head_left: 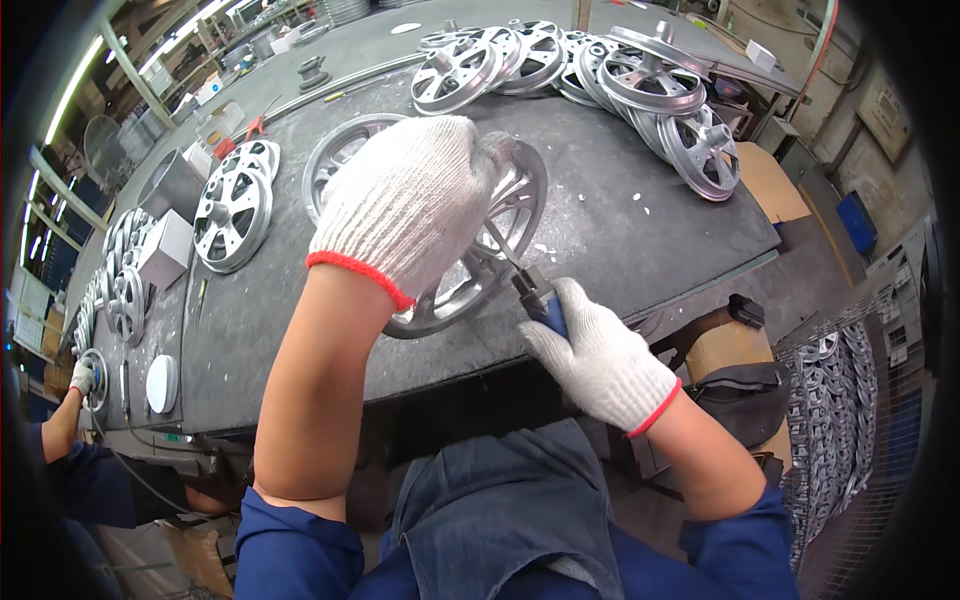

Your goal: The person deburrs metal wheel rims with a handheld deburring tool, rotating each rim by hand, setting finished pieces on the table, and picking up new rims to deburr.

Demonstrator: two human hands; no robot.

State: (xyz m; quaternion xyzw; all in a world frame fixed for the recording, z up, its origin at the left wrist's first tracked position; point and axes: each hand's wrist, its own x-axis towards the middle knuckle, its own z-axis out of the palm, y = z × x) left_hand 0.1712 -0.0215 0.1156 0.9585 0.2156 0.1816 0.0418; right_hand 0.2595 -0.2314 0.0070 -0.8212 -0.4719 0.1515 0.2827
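Silver spoked wheel [464, 284], tilted over dark bench [650, 240]; blue-handled tool [541, 298] pointing at it.

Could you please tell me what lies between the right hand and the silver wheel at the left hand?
In the head view, the metal front of the blue-handled tool in the right hand lies there, pointing toward the wheel.

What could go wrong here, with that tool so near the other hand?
The tool in the right hand might slip on the wheel and jab the gloved left hand close by. The overlapping wheels toward the table's far side could slide if knocked.
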